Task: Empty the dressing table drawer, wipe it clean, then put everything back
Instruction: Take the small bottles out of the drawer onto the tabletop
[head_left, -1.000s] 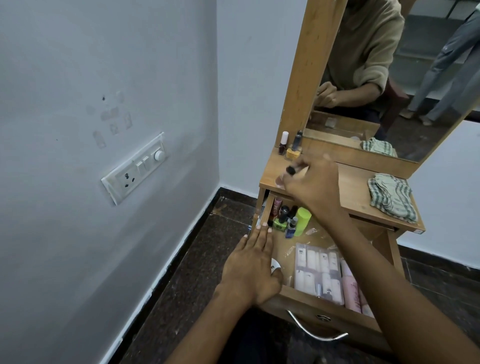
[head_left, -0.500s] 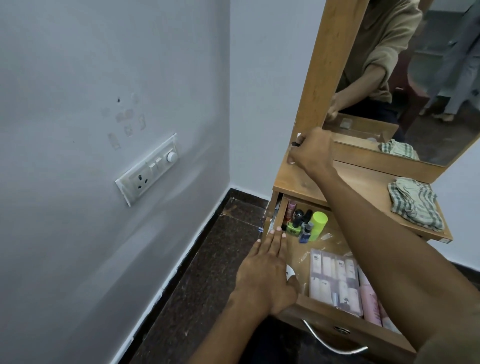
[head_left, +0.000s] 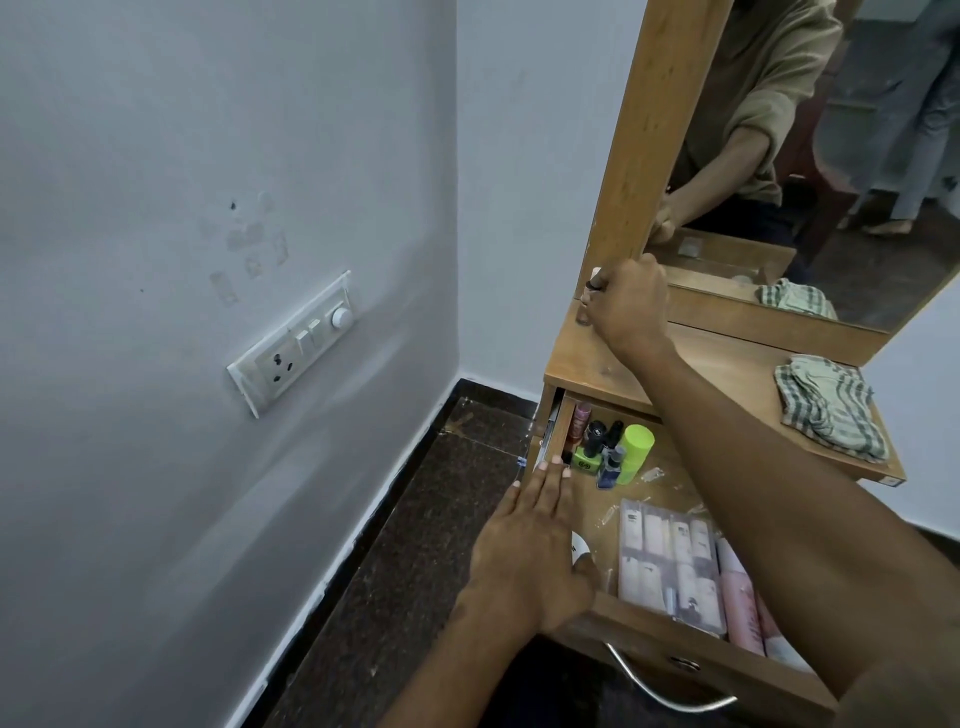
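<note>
— Head view: looking down at an open drawer (head_left: 691, 662), pulled out from under the tabletop (head_left: 727, 374).

— Left hand (head_left: 535, 561)?

— Lying flat on the drawer's left edge, fingers straight and together, thumb tucked inside by the front corner. Not holding anything.

— Right hand (head_left: 626, 306)?

— Reaching up to the back left corner of the tabletop, right by the mirror frame (head_left: 654, 130). Fingers curled, pinching a small dark-capped bottle (head_left: 596, 285). Mostly hiding behind the fingers, so hard to tell more about it.

— Still stuff inside the drawer?

— Plenty. Sitting at the back: a bright green tube (head_left: 635, 452), a green nail polish (head_left: 587, 460), a blue little bottle (head_left: 610, 470) and a pink tube (head_left: 581, 418). Lying nearer the front: a clear pack of small white bottles (head_left: 670, 564), with pink tubes (head_left: 740, 603) just beside it.

— Cloth?

— Checked green cloth (head_left: 826, 405) lying crumpled on the right side of the tabletop, well apart from both hands.

— Anything else?

— Switch board (head_left: 296, 343) sticking on the grey wall to the left.
</note>
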